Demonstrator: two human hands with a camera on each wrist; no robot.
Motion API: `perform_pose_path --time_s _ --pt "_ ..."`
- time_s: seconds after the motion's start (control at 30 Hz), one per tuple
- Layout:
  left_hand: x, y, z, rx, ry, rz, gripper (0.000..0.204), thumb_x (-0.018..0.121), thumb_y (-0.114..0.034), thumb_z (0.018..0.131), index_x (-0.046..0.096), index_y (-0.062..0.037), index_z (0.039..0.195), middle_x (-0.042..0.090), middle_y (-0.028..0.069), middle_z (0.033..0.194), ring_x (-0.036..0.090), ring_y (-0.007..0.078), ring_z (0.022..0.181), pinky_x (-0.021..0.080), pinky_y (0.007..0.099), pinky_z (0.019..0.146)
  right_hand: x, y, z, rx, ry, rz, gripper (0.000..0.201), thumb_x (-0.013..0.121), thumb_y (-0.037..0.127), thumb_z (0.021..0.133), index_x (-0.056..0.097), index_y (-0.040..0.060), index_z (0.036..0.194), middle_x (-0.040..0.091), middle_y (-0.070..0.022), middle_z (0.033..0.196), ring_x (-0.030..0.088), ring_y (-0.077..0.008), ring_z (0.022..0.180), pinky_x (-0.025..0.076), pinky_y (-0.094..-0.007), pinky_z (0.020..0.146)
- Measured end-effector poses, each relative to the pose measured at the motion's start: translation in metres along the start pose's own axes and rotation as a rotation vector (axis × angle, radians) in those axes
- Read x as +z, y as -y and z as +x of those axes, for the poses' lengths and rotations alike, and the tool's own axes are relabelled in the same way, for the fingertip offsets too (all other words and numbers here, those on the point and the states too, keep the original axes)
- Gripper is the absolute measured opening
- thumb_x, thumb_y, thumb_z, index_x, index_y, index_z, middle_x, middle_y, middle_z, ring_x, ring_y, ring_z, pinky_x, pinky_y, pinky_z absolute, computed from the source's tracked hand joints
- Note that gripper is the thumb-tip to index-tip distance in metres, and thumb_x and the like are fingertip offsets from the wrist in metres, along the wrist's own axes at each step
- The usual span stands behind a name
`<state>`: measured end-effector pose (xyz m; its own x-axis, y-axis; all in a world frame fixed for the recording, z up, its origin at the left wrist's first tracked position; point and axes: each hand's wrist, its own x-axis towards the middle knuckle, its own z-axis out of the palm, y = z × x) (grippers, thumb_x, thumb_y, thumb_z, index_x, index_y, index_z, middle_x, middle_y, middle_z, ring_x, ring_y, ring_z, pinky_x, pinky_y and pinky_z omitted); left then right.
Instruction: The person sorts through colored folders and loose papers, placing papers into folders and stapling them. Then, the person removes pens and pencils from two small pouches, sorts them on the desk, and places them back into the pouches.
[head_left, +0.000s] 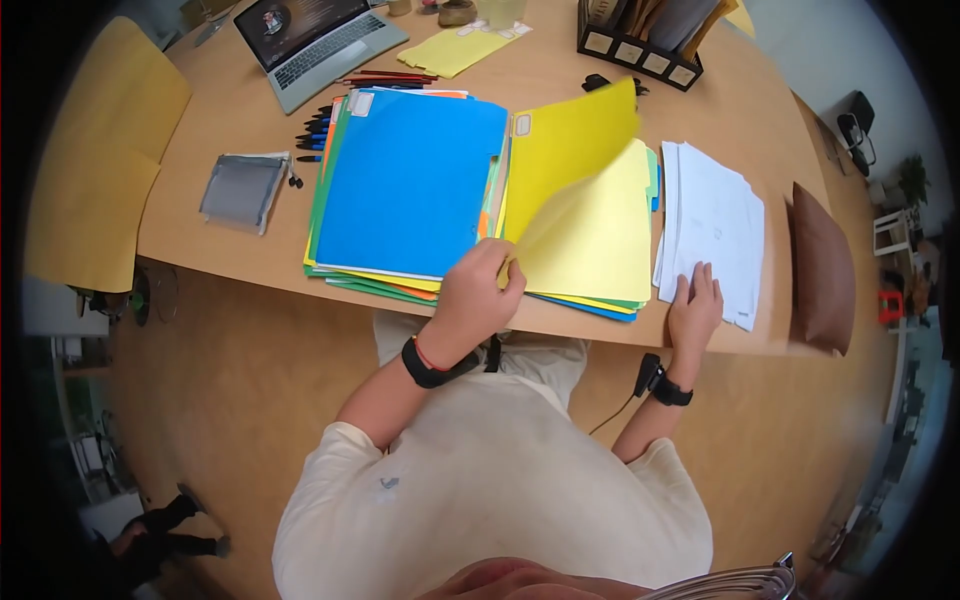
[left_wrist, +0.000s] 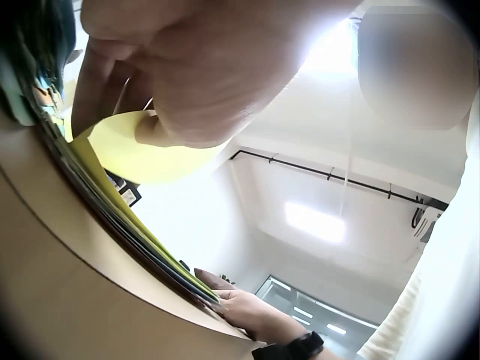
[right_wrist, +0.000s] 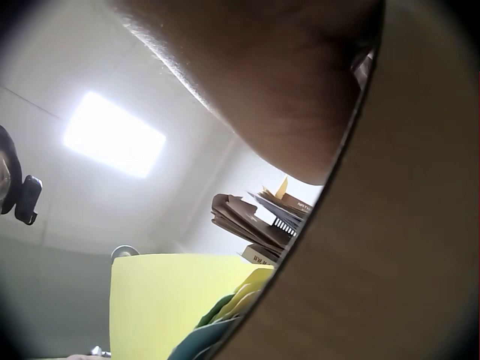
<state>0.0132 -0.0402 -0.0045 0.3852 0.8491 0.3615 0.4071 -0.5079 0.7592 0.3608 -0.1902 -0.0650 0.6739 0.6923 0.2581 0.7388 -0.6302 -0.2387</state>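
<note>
My left hand point(head_left: 480, 290) pinches the lower corner of a yellow folder's cover point(head_left: 570, 160), which stands lifted and curled over its pale yellow inside point(head_left: 600, 240). That folder tops a stack of coloured folders, beside a blue folder point(head_left: 410, 185). My right hand point(head_left: 695, 305) lies flat with straight fingers on a pile of white papers point(head_left: 715, 220) at the table's near edge. In the left wrist view the left hand point(left_wrist: 187, 75) holds the yellow cover point(left_wrist: 142, 157), with the right hand point(left_wrist: 240, 304) beyond. The right wrist view shows the palm point(right_wrist: 277, 82) and the raised cover point(right_wrist: 165, 300).
A laptop point(head_left: 315, 40) and a yellow sheet point(head_left: 455, 48) lie at the back, with a black file organiser point(head_left: 640, 40) at the back right. A grey pouch point(head_left: 242, 190) and several pens point(head_left: 315, 130) sit left of the folders. A brown pad point(head_left: 822, 265) lies at the right.
</note>
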Motion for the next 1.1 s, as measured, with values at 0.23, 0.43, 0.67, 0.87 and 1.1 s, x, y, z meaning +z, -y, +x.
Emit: perform_pose_path --time_s 0.23,0.43,0.67,0.87,1.1 --pt "-0.001 0.027 -0.006 -0.093 0.016 -0.051 0.016 0.067 -0.009 0.093 0.070 0.0040 0.103 0.072 0.0249 0.097 0.070 0.0442 0.086 0.057 0.0495 0.072 -0.017 0.015 -0.001 0.009 0.017 -0.053 0.055 0.067 0.039 0.103 0.063 0.0122 0.151 0.055 -0.0131 0.161 0.049 -0.0453 0.145 0.041 -0.0523 0.120" --pt "-0.001 0.039 -0.006 0.034 -0.082 -0.080 0.016 0.064 -0.007 0.098 0.070 0.0051 0.106 0.073 0.0243 0.092 0.070 0.0462 0.079 0.057 0.0478 0.071 -0.002 -0.001 0.005 0.007 -0.068 0.017 0.041 0.064 0.028 0.106 0.070 0.0100 0.142 0.065 -0.0143 0.150 0.059 -0.0373 0.136 0.046 -0.0471 0.114" --pt "-0.001 0.051 -0.020 -0.335 0.088 -0.358 0.026 0.059 -0.016 0.110 0.069 0.0081 0.111 0.073 0.0104 0.090 0.071 0.0155 0.069 0.059 0.0316 0.065 -0.053 0.048 0.009 0.190 -0.262 0.483 0.030 0.062 0.016 0.108 0.074 -0.0016 0.129 0.074 -0.0232 0.127 0.069 -0.0376 0.119 0.054 -0.0402 0.100" --pt "-0.005 0.049 -0.019 -0.352 0.105 -0.365 0.026 0.059 -0.016 0.110 0.069 0.0080 0.111 0.073 0.0092 0.087 0.071 0.0152 0.072 0.059 0.0321 0.066 -0.055 0.146 -0.018 -0.280 -0.123 0.607 0.029 0.065 0.008 0.102 0.075 0.0035 0.129 0.075 -0.0183 0.127 0.063 -0.0412 0.127 0.051 -0.0475 0.107" --pt "0.001 0.054 -0.021 -0.222 0.019 -0.331 0.020 0.060 -0.009 0.105 0.069 0.0065 0.111 0.074 0.0174 0.090 0.072 0.0314 0.081 0.057 0.0392 0.074 -0.016 0.206 -0.052 -0.620 0.105 0.362 0.051 0.077 0.036 0.095 0.072 0.0035 0.133 0.065 -0.0200 0.145 0.054 -0.0478 0.136 0.043 -0.0605 0.112"
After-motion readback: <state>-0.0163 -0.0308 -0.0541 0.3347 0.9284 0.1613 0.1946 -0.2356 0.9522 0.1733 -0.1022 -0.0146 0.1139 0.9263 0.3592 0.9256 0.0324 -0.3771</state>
